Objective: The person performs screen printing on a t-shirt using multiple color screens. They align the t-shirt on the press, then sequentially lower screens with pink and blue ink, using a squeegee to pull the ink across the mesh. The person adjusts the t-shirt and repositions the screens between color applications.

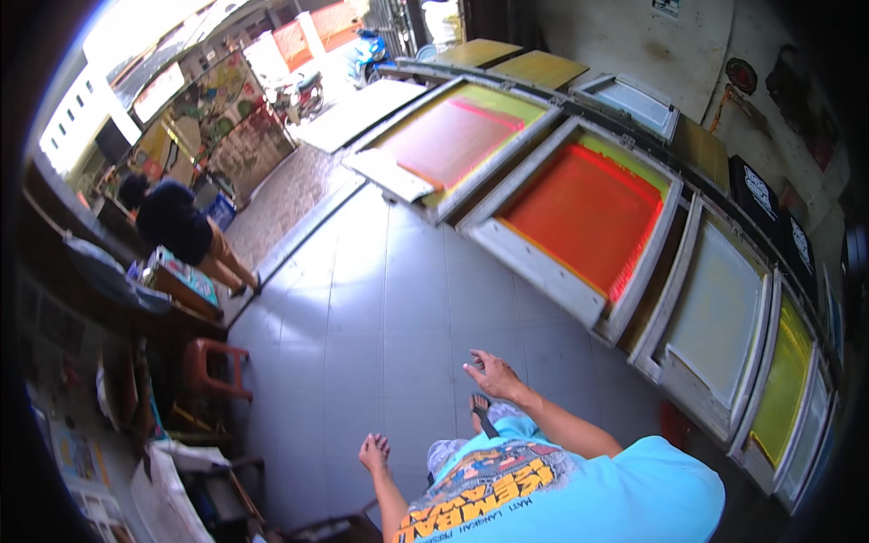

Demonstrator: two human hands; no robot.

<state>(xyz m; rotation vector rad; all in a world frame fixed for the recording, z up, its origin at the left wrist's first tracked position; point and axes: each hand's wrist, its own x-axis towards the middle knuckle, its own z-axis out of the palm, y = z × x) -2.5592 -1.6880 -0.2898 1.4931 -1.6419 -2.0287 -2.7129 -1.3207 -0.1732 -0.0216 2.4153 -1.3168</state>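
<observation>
My left hand (374, 451) hangs low in front of me over the grey floor, its fingers curled in and nothing showing in them. Further right and ahead, my right hand (493, 374) is held out with fingers apart, holding nothing. The thing closest to it is a screen printing frame with a red mesh area (588, 217), some way off and not touched. Beyond that lies another screen frame with a pink area (453, 140). To the right sits a frame with pale grey mesh (720, 303), then one with yellow mesh (786, 380).
The frames rest on a long printing bench curving along the right. A red plastic stool (217, 369) stands at the left on the tiled floor (353, 362). Another person (172, 217) in dark clothes stands by the doorway. A blue motorbike (367, 54) is parked outside.
</observation>
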